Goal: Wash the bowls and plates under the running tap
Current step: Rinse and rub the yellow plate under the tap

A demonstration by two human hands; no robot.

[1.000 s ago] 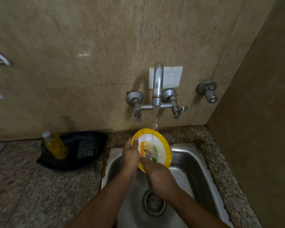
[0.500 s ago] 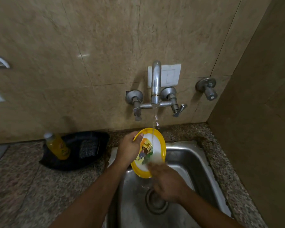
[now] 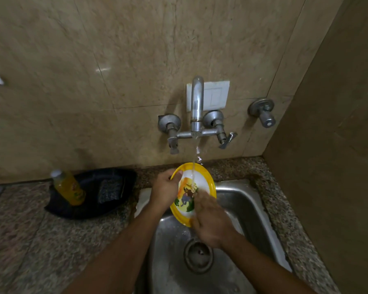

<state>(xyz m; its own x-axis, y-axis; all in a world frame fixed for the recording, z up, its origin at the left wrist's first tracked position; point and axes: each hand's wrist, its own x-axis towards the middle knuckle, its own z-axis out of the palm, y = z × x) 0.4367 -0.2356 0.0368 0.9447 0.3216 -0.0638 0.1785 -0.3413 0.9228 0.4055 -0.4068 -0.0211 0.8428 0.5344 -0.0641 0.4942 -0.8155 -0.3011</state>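
Over the steel sink (image 3: 253, 200), my left hand (image 3: 165, 190) grips the rim of a yellow-edged plate (image 3: 208, 179), thumb on its face, tilting it under the tap's (image 3: 197, 102) thin stream. My right hand (image 3: 210, 221) rests on the plate's printed centre. A yellow bottle (image 3: 69, 188) stands in a dark tray (image 3: 89, 209) on the granite counter (image 3: 19, 240).

Beige marble wall tiles (image 3: 119, 60) face me, a brown side wall (image 3: 338, 145) on my right, speckled granite counter (image 3: 19, 240) below, dim light, white switch plate (image 3: 216, 96).
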